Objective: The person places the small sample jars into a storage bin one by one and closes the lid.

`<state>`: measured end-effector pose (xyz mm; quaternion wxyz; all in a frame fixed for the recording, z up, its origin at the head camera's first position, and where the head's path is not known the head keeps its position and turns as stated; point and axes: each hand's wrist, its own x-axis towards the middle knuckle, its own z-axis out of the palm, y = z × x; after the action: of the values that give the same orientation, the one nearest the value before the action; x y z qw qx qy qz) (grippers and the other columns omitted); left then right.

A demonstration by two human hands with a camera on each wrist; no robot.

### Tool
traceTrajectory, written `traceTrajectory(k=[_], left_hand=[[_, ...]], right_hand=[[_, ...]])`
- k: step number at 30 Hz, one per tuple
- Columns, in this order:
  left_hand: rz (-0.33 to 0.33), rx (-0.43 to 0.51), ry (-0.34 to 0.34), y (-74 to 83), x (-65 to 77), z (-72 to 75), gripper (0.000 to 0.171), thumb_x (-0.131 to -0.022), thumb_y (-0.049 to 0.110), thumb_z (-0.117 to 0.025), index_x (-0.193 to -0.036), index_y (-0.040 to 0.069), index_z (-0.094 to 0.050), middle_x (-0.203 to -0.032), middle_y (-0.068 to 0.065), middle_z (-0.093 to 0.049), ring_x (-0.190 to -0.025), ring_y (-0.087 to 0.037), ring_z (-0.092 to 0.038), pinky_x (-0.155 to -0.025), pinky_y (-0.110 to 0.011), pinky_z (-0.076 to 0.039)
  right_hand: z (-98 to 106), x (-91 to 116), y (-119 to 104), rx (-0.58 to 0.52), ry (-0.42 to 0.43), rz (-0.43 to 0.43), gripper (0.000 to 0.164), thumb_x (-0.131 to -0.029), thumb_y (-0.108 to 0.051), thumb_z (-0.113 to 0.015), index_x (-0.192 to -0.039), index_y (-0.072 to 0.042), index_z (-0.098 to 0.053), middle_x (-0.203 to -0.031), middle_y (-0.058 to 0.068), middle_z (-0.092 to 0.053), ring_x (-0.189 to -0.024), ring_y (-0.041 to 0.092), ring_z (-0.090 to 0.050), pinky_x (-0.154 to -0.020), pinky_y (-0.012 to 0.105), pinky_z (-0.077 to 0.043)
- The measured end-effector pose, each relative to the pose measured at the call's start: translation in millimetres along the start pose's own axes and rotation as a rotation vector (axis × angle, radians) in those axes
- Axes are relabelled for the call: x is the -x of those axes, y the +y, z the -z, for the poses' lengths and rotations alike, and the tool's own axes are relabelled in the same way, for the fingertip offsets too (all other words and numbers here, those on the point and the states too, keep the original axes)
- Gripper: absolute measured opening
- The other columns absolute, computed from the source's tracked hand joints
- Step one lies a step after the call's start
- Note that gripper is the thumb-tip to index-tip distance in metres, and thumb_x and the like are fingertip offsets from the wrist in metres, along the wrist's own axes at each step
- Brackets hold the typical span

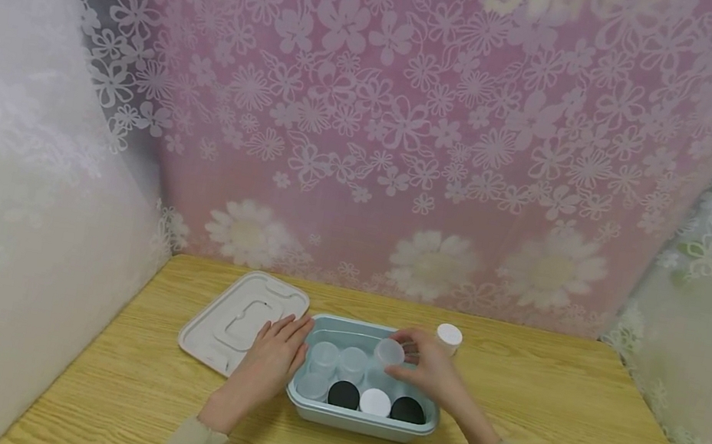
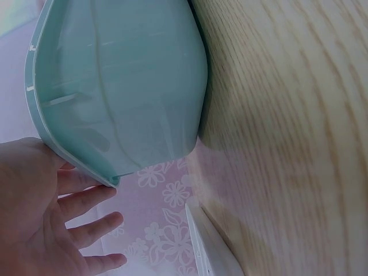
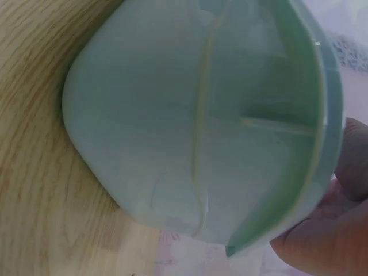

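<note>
A light blue plastic box (image 1: 359, 424) stands on the table with small round jars inside. My left hand (image 1: 275, 353) rests at its left rim, fingers extended; in the left wrist view the left hand (image 2: 57, 213) has its fingers spread at the rim's corner. Over the box's right half, my right hand (image 1: 427, 365) pinches a small translucent jar (image 1: 389, 353) between thumb and fingers. Along the near side sit a black-lidded jar (image 1: 344, 396), a white-lidded jar (image 1: 375, 402) and another black-lidded jar (image 1: 408, 410). Several translucent-topped jars (image 1: 325, 357) fill the left part.
A whitish box lid (image 1: 219, 336) lies on the wooden table (image 1: 545, 438) left of the box, partly behind my left hand. A white-capped jar (image 1: 449, 336) stands beyond my right hand. Floral curtains surround the table at the back and sides.
</note>
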<state>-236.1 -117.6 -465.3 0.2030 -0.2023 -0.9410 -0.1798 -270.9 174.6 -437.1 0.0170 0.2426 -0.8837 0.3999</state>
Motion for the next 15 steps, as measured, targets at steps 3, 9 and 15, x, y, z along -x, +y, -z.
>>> traceTrajectory(k=[3, 9, 15], left_hand=[[-0.001, 0.000, -0.002, -0.4, -0.1, 0.2, 0.041, -0.103, 0.016, -0.059, -0.141, 0.001, -0.058, -0.143, -0.016, -0.058, -0.134, -0.041, -0.050, -0.108, -0.066, -0.038], [-0.004, -0.007, -0.001, -0.8, 0.2, -0.3, 0.041, -0.103, 0.016, -0.059, -0.141, 0.001, -0.059, -0.143, -0.016, -0.058, -0.134, -0.041, -0.050, -0.107, -0.066, -0.038], [0.004, -0.012, -0.005, -0.5, -0.1, -0.7, 0.041, -0.103, 0.017, -0.059, -0.141, 0.002, -0.059, -0.144, -0.015, -0.058, -0.135, -0.039, -0.050, -0.108, -0.065, -0.038]], right_hand=[[-2.9, -2.3, -2.7, 0.073, -0.042, 0.014, 0.042, -0.081, -0.006, -0.085, -0.116, 0.006, -0.064, -0.110, 0.019, -0.067, -0.099, 0.038, -0.068, -0.084, 0.045, -0.059], [-9.9, -5.4, -8.5, 0.153, -0.115, -0.044, 0.041, -0.078, -0.004, -0.086, -0.112, 0.004, -0.065, -0.106, 0.015, -0.068, -0.095, 0.033, -0.069, -0.079, 0.039, -0.060], [-15.0, -4.3, -12.4, 0.208, -0.118, -0.086, 0.040, -0.076, -0.001, -0.087, -0.110, 0.001, -0.065, -0.105, 0.013, -0.068, -0.090, 0.028, -0.068, -0.074, 0.035, -0.059]])
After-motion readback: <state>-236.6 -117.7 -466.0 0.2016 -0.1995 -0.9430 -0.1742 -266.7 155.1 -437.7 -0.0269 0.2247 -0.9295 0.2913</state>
